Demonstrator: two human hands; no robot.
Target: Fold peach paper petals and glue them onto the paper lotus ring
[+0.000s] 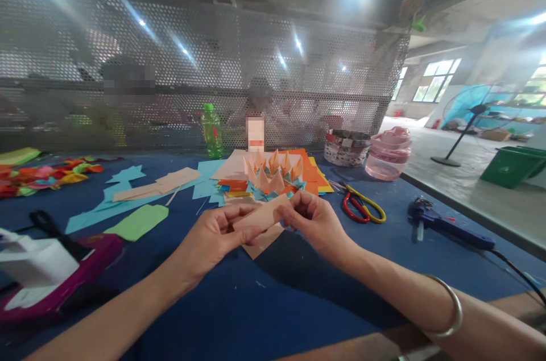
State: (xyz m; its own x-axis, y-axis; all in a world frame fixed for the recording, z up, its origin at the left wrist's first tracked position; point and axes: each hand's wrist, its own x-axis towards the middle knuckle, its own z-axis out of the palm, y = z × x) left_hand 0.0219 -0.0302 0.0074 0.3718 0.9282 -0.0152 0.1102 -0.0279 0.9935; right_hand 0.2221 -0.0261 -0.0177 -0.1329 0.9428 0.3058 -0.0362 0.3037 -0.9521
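My left hand (213, 239) and my right hand (313, 222) pinch the two ends of a folded peach paper piece (262, 214) above the blue table (277, 304). A second peach sheet (262, 241) lies flat under my hands. Just beyond them sits a paper model of peach and orange points with teal tips (273, 176), resting on a stack of orange, yellow and teal sheets (313, 173). My right wrist wears a silver bangle (452, 310).
Scissors with red and yellow handles (362, 207) and a blue glue gun (443, 224) lie to the right. A woven basket (345, 146), pink jar (388, 153) and green bottle (212, 131) stand by the perforated screen. Paper scraps (128, 196) and a magenta tool (63, 276) lie left.
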